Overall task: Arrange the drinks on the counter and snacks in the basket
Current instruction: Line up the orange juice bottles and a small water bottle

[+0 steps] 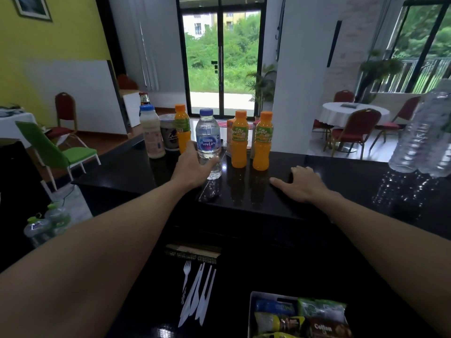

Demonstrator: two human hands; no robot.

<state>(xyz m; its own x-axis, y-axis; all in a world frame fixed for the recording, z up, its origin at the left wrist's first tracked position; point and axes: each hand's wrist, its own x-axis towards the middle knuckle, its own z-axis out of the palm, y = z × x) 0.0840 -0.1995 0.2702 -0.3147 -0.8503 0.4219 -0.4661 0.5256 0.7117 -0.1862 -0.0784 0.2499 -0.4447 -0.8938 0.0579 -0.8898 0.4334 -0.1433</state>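
Observation:
My left hand [192,167] grips a clear water bottle [209,140] with a blue cap, standing upright on the black counter [341,176]. Two orange juice bottles [239,140] [263,141] stand just right of it, with an orange carton [229,135] behind them. A third orange bottle [182,128], a dark cup [170,135] and a milky bottle [151,132] stand to the left. My right hand [301,184] lies flat on the counter with fingers spread, holding nothing. The white basket [251,311] at the bottom holds several snack packets [322,311].
Large clear water bottles [424,132] stand at the counter's right end. White plastic cutlery [195,293] lies on the lower black surface left of the basket. Green-capped bottles [46,223] sit low at the left. Chairs and a round table fill the room beyond.

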